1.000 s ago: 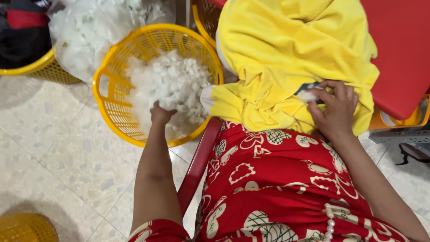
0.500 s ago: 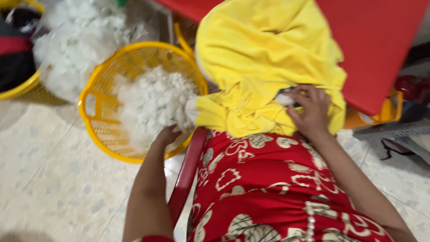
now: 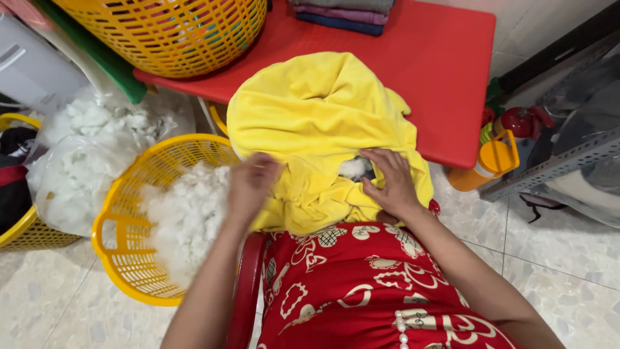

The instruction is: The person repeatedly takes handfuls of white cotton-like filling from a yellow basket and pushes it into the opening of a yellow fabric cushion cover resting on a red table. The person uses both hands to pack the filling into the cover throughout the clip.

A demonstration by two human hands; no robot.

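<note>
A yellow fabric cover [image 3: 323, 110] lies bunched on the near edge of a red table [image 3: 439, 58] and over my lap. My right hand [image 3: 391, 184] grips the cover at an opening where white stuffing [image 3: 354, 168] shows. My left hand [image 3: 250, 184], blurred, is at the cover's left edge, just above the rim of a round yellow basket [image 3: 106, 220] on the floor. The basket holds loose white stuffing [image 3: 184, 213]. The blur hides whether the left hand carries any stuffing.
A clear bag of more white stuffing [image 3: 84, 148] sits behind the basket. A large yellow basket [image 3: 174, 32] and folded clothes [image 3: 342, 11] stand on the table. An orange bottle [image 3: 484, 161] and a metal rack [image 3: 568, 155] are at the right. Another basket [image 3: 19, 232] is far left.
My left hand has left the stuffing in the floor basket and moved right, up to the yellow cover. My right hand stays on the cover's opening. The view has tilted up.
</note>
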